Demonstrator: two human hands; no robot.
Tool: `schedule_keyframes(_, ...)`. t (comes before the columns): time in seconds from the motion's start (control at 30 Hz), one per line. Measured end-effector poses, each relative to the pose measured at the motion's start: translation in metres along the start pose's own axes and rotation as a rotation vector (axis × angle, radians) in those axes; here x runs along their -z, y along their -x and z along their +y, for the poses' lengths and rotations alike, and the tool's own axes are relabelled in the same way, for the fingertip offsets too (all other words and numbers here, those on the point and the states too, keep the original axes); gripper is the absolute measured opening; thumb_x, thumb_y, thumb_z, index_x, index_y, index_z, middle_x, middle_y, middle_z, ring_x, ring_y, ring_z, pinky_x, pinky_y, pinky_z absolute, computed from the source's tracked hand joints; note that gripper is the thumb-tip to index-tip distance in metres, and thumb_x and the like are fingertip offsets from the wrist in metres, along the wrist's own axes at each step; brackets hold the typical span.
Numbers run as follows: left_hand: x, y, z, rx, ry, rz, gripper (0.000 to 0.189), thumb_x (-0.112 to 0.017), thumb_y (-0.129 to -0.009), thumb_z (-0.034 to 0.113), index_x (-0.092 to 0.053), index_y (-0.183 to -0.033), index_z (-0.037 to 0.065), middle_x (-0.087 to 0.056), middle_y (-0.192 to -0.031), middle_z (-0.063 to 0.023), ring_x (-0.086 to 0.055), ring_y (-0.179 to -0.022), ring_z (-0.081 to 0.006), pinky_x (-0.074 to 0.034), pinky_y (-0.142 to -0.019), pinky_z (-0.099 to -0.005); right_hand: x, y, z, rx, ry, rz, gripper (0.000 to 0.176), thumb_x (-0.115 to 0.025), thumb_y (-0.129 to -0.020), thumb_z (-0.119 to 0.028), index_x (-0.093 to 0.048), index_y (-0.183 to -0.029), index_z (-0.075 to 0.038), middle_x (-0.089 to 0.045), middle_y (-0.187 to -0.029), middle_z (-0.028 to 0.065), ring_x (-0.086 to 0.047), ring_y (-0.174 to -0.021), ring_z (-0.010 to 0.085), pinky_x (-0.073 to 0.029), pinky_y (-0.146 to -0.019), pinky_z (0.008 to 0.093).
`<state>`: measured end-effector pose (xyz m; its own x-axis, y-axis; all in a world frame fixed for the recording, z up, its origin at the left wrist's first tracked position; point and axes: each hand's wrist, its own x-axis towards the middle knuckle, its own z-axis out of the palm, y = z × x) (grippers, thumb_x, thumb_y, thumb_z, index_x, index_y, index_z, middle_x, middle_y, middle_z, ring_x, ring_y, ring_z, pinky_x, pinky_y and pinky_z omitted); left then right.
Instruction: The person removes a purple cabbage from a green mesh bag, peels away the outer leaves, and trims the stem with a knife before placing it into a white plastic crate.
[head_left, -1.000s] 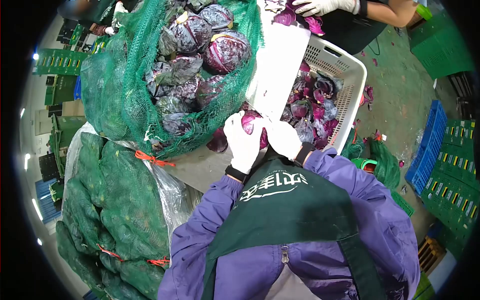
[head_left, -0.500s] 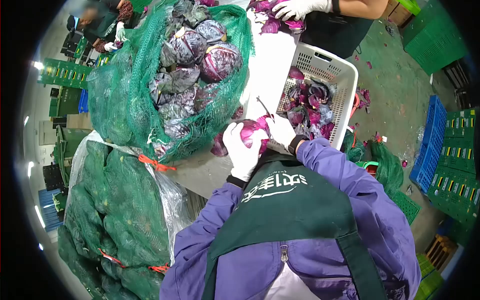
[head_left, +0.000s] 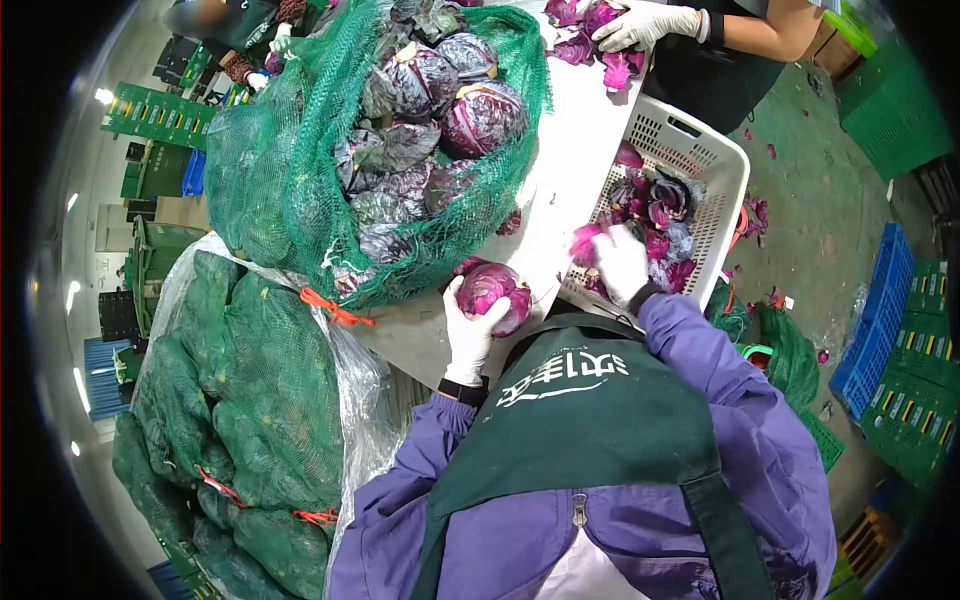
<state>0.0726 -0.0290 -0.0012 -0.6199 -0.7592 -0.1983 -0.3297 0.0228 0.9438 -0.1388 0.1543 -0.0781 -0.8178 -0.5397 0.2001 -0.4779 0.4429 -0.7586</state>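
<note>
The left hand (head_left: 466, 335), in a white glove, is clamped on a red cabbage (head_left: 492, 290) at the near edge of the bench (head_left: 570, 150), with fingers wrapped up its left side and the thumb across its front. I cannot tell whether the head rests on the bench or is held just above it. The cabbage sits just below the open mouth of a green net sack (head_left: 280, 170) full of more heads, and left of a white crate (head_left: 722, 165) that hangs off the bench's right edge. The right hand (head_left: 622, 268), also gloved, is well apart from the left. It is out over the near rim of the crate and seems pinched on a torn purple leaf (head_left: 584, 241), with loose leaves heaped in the crate below. At the far end of the bench a co-worker's hand (head_left: 645, 22) rests on more trimmings. Filled sacks (head_left: 250, 380) are stacked beside the bench's left edge. The cabbage looks dense and heavy for its size, hard at the core, with a waxy skin that would likely slip under a glove. Its outer leaves are probably brittle and would snap rather than bend. A safe hold would be a wide cupped palm under or around its body, not by a leaf.
</note>
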Motion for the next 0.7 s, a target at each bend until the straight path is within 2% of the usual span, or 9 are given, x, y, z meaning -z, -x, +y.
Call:
schedule_keyframes(0.03,0.001,0.0,0.003,0.064,0.116,-0.012,0.092,-0.088,-0.073,0.019,-0.032,-0.143,-0.002,-0.047,-0.134,-0.0179,-0.052,-0.121,-0.0263,-0.045,-0.104,-0.0387,0.011,-0.006,0.009,-0.6,-0.348,0.034,0.026,-0.059,-0.094,-0.027,-0.06,-0.098,-0.002,-0.065,-0.08,0.0187,-0.066,-0.071,0.0347,-0.053,-0.07,0.0451)
schedule_keyframes(0.1,-0.003,-0.003,0.003,0.136,0.234,-0.035,0.091,-0.087,-0.073,0.017,-0.031,-0.143,-0.002,-0.048,-0.134,-0.018,-0.053,-0.12,-0.0258,-0.046,-0.103,-0.0382,0.013,-0.002,0.093,-0.704,-0.145,0.004,0.053,-0.066,-0.09,-0.035,-0.049,-0.125,0.001,-0.069,-0.088,0.0216,-0.068,-0.079,0.0374,-0.052,-0.072,0.045)
schedule_keyframes(0.13,-0.01,-0.006,0.0,0.124,0.285,-0.066,0.09,-0.087,-0.074,0.015,-0.032,-0.143,-0.001,-0.048,-0.134,-0.0179,-0.054,-0.119,-0.0253,-0.047,-0.102,-0.0377,0.027,-0.002,0.066,-0.634,-0.021,0.07,0.073,-0.066,-0.089,-0.037,-0.034,-0.142,0.002,-0.069,-0.092,0.025,-0.068,-0.081,0.0378,-0.052,-0.074,0.0449)
schedule_keyframes(0.2,-0.028,-0.008,-0.005,0.068,0.254,-0.107,0.088,-0.086,-0.074,0.013,-0.032,-0.143,-0.001,-0.05,-0.131,-0.0173,-0.057,-0.115,-0.0239,-0.049,-0.1,-0.0355,0.056,-0.011,-0.016,-0.575,-0.188,-0.073,0.075,-0.067,-0.089,-0.039,-0.035,-0.145,0.0,-0.069,-0.098,0.0252,-0.068,-0.082,0.0362,-0.053,-0.076,0.0438)
schedule_keyframes(0.33,-0.046,-0.016,0.005,0.085,0.044,-0.203,0.09,-0.087,-0.074,0.017,-0.033,-0.143,-0.001,-0.053,-0.127,-0.0163,-0.06,-0.102,-0.0191,-0.051,-0.089,-0.0314,0.045,-0.004,-0.078,-0.147,-0.262,-0.481,0.055,-0.069,-0.089,-0.034,-0.054,-0.133,-0.004,-0.069,-0.095,0.0165,-0.061,-0.071,0.0217,-0.052,-0.072,0.034)
schedule_keyframes(0.43,-0.047,-0.021,0.006,-0.008,0.037,-0.212,0.086,-0.084,-0.077,0.015,-0.033,-0.144,0.0,-0.054,-0.126,-0.0169,-0.064,-0.094,-0.0177,-0.055,-0.079,-0.0293,0.016,-0.001,-0.067,-0.305,-0.656,-0.448,0.049,-0.07,-0.09,-0.027,-0.056,-0.13,-0.003,-0.068,-0.089,0.012,-0.057,-0.068,0.0169,-0.051,-0.071,0.0319)
schedule_keyframes(0.53,-0.045,-0.015,0.017,0.079,0.145,-0.263,0.086,-0.085,-0.077,0.016,-0.033,-0.144,0.0,-0.053,-0.129,-0.0168,-0.061,-0.103,-0.0202,-0.053,-0.087,-0.0314,0.024,-0.008,-0.062,-0.343,-0.569,-0.579,0.043,-0.071,-0.089,-0.023,-0.058,-0.124,-0.001,-0.068,-0.088,0.0083,-0.055,-0.068,0.0145,-0.051,-0.069,0.0331)
schedule_keyframes(0.6,-0.045,-0.014,0.014,-0.103,-0.065,-0.24,0.087,-0.085,-0.076,0.017,-0.033,-0.144,-0.001,-0.049,-0.132,-0.0174,-0.056,-0.115,-0.0235,-0.049,-0.096,-0.0352,0.027,-0.007,-0.062,-0.304,-0.585,-0.57,0.036,-0.067,-0.089,-0.021,-0.061,-0.117,0.0,-0.068,-0.083,0.0131,-0.061,-0.067,0.0207,-0.052,-0.066,0.0367)
schedule_keyframes(0.7,-0.042,-0.018,-0.003,-0.207,-0.187,-0.27,0.089,-0.086,-0.075,0.018,-0.033,-0.144,-0.001,-0.047,-0.134,-0.018,-0.05,-0.123,-0.0259,-0.045,-0.103,-0.0383,0.03,-0.008,-0.051,-0.113,-0.108,-0.389,0.023,-0.059,-0.086,-0.02,-0.064,-0.098,-0.001,-0.062,-0.078,0.0276,-0.065,-0.073,0.0409,-0.052,-0.066,0.045)
